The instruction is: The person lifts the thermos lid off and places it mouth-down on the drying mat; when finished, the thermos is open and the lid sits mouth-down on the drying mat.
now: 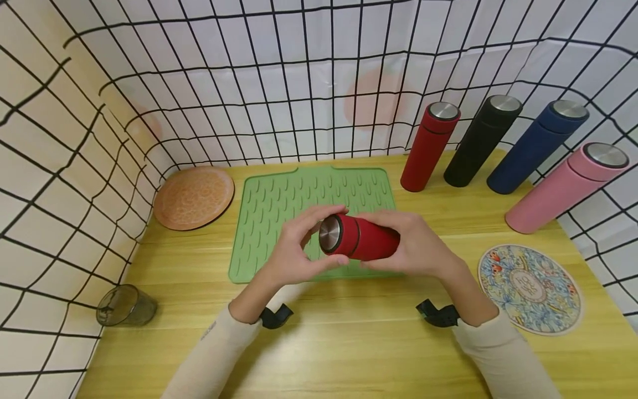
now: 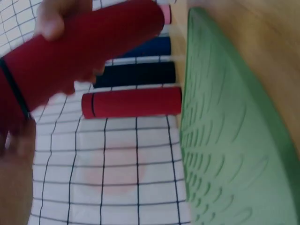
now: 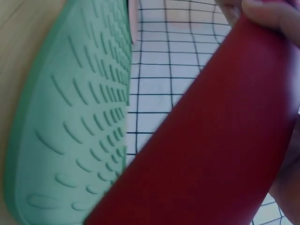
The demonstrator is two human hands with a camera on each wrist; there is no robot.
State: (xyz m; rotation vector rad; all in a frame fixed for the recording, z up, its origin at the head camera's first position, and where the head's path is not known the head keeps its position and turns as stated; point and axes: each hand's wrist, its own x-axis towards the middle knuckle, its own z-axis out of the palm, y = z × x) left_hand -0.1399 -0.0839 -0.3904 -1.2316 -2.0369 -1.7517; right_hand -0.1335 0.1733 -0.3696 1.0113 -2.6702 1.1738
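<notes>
A red thermos flask (image 1: 374, 238) is held tilted above the green drying mat (image 1: 269, 221), its steel-topped cap pointing left and toward the camera. My left hand (image 1: 294, 252) grips it around the cap end, thumb below and fingers above. Around the body, my right hand (image 1: 416, 244) holds the other end. The left wrist view shows the flask's body (image 2: 93, 47) crossing the top left, with the dark ring below the cap. In the right wrist view the red body (image 3: 201, 126) fills much of the right side and hides part of the mat.
Red (image 1: 430, 147), black (image 1: 482, 141), blue (image 1: 535, 147) and pink (image 1: 563, 188) flasks stand at the back right. A patterned round mat (image 1: 528, 288) lies below them. At left are an orange round mat (image 1: 194, 198) and a dark glass (image 1: 127, 306). Black wire mesh (image 1: 284, 83) encloses the table.
</notes>
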